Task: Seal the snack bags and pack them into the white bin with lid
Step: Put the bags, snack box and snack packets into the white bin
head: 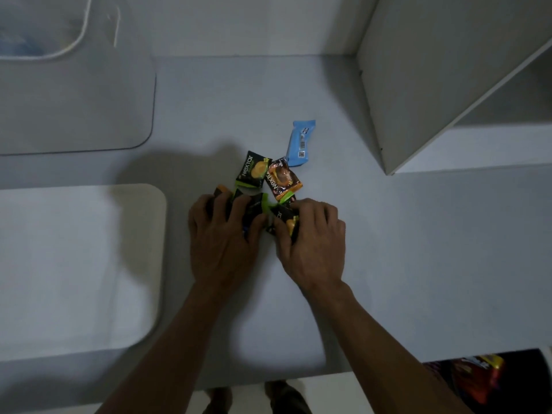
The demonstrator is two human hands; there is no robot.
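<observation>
A person is leaning over a smooth, pale grey-white table (pixel 388 249), seen from above, with both bare forearms reaching in from the bottom edge. The left hand (pixel 222 234) is lying palm-down with its fingers curled over a cluster of dark, glossy snack packets (pixel 252 209), one showing a bright green crimped edge and one an orange corner. The right hand (pixel 310 237) is gripping a black packet with an orange picture (pixel 288 219), thumb and fingers pinching it from either side. Just beyond the fingertips, two more small square foil packets are lying flat and touching: a black and green packet (pixel 253 169) printed with the word "Nextar" and a round golden cookie, and a shiny brown and orange packet (pixel 282 179) also reading "Nextar". Beside them, slightly farther away, a long light blue wrapper (pixel 301 143) is resting at an angle, showing a barcode and a small square code; its text is too small to read. To the left, a white rectangular lid with rounded corners (pixel 149 204) is sitting on the table. The white bin (pixel 80 34), translucent with a rounded rim, is showing at the top left, on a grey mat (pixel 89 115). A white panel (pixel 433 70) is standing at the upper right.
</observation>
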